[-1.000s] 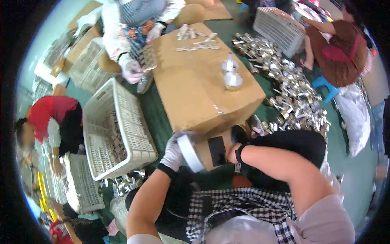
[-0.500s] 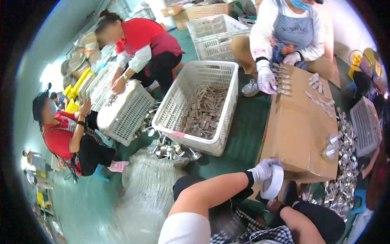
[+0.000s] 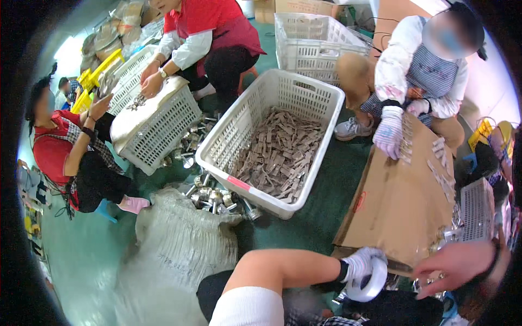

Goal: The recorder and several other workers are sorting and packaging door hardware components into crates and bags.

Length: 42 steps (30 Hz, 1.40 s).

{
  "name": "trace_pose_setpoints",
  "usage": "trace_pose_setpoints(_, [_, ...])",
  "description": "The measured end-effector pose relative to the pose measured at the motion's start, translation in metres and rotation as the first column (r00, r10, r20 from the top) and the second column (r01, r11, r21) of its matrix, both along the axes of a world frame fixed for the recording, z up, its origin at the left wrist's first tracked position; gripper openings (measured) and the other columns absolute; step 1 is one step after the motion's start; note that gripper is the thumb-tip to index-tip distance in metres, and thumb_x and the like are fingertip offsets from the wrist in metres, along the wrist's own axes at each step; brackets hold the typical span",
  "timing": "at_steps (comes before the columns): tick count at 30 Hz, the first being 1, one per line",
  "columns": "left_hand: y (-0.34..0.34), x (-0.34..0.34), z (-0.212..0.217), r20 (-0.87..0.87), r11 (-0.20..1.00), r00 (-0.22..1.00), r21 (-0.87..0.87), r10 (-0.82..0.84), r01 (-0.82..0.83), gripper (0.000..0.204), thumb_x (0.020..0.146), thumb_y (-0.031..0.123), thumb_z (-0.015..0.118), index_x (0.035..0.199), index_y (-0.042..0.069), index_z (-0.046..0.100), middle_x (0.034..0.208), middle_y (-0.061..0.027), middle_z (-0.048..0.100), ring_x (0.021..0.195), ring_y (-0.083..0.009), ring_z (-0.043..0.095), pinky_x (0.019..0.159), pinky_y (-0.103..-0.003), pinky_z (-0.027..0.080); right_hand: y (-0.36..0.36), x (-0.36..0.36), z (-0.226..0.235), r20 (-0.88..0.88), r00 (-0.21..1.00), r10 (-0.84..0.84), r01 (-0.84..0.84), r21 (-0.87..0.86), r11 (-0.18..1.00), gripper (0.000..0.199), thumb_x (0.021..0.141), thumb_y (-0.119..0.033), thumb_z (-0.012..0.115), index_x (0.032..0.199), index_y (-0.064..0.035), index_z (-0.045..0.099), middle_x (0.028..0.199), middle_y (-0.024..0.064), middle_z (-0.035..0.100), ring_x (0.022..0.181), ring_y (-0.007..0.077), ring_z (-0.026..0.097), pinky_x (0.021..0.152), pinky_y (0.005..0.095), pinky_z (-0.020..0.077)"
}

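Note:
My left hand [image 3: 365, 262], in a striped white knit glove, is closed on the rim of a white roll of tape [image 3: 379, 283]. It holds the roll upright just off the near end of a large cardboard box [image 3: 399, 212]. To the right, my bare right hand [image 3: 459, 266] reaches out with thumb and fingers apart, and nothing shows in its grip. Close by its fingers are shiny metal parts [image 3: 447, 234], partly hidden by the hand and the box. Flat strips [image 3: 438, 179] lie on the far part of the box top.
A white plastic crate [image 3: 247, 191] of flat grey-brown pieces stands left of the box. Metal parts with stems [image 3: 215, 198] lie beside it, near a woven sack [image 3: 185, 233]. A gloved co-worker [image 3: 435, 70] sits behind the box; two more people work at a crate [image 3: 157, 136] on the left.
My right hand has moved from low beside the tape roll, up and right toward the metal parts. My left hand still holds the roll. The whole view has shifted.

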<state>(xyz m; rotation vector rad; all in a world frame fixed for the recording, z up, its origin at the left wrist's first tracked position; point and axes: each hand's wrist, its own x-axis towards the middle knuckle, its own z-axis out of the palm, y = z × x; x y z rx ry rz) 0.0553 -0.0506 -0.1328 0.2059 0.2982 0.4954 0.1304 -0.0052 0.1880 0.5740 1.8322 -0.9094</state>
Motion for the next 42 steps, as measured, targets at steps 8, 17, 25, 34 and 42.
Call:
trace_pose_setpoints(8, [-0.009,-0.019,0.018,-0.448,0.809,0.846,0.587,0.29,0.034,0.035,0.07,-0.011,0.054,0.098,0.007,0.063,0.089,-0.0074,0.065,0.086,-0.0223,0.061,0.079,-0.032,0.048,0.151,-0.183,0.01,-0.288,0.954,0.086,0.049,0.432,0.9,0.058,0.084,-0.035,0.063,0.127,-0.0045,0.039,0.102,0.0146,0.059,0.1,0.0253,0.056,0.084,0.0323,0.0467])
trace_pose_setpoints(17, [-0.011,-0.017,0.0,-0.22,0.631,0.822,0.749,0.525,-0.203,0.021,0.081,0.017,0.052,0.095,0.004,0.06,0.084,-0.0103,0.062,0.079,-0.0269,0.059,0.073,-0.036,0.048,0.296,-0.357,-0.129,-0.359,0.928,-0.105,0.265,0.433,0.862,0.083,0.079,-0.031,0.068,0.141,-0.0039,0.02,0.123,0.0219,0.05,0.119,0.0265,0.046,0.095,0.034,0.0425])
trace_pose_setpoints(25, [-0.038,0.049,-0.042,-0.138,0.478,0.715,0.826,0.686,-0.299,0.028,0.083,0.022,0.049,0.102,0.004,0.057,0.092,-0.0143,0.06,0.085,-0.0309,0.058,0.077,-0.039,0.046,0.256,-0.393,-0.411,0.179,0.961,0.21,-0.274,0.516,0.812,0.119,0.06,-0.069,0.067,0.141,0.0036,0.019,0.129,0.0244,0.048,0.114,0.0324,0.052,0.093,0.0389,0.0422])
trace_pose_setpoints(34, [-0.065,0.416,-0.176,-0.252,0.219,0.211,0.961,0.944,0.168,0.029,0.084,0.018,0.045,0.108,0.005,0.054,0.104,-0.0202,0.059,0.098,-0.0356,0.055,0.085,-0.042,0.044,0.194,-0.368,-0.475,0.071,0.979,0.192,-0.205,0.305,0.93,0.127,0.05,-0.073,0.069,0.142,-0.0033,0.018,0.138,0.0364,0.023,0.118,0.0449,0.043,0.097,0.0484,0.0363])
trace_pose_setpoints(42, [-0.009,0.358,-0.12,-0.311,0.324,-0.09,0.913,0.946,0.249,0.034,0.086,0.02,0.042,0.115,0.005,0.051,0.111,-0.0225,0.056,0.105,-0.0375,0.052,0.091,-0.044,0.041,0.088,-0.369,-0.46,-0.235,0.971,-0.045,0.168,0.533,0.829,0.109,0.071,-0.037,0.071,0.146,-0.0197,-0.006,0.148,0.0225,0.007,0.136,0.0416,0.011,0.1,0.0557,0.0314])
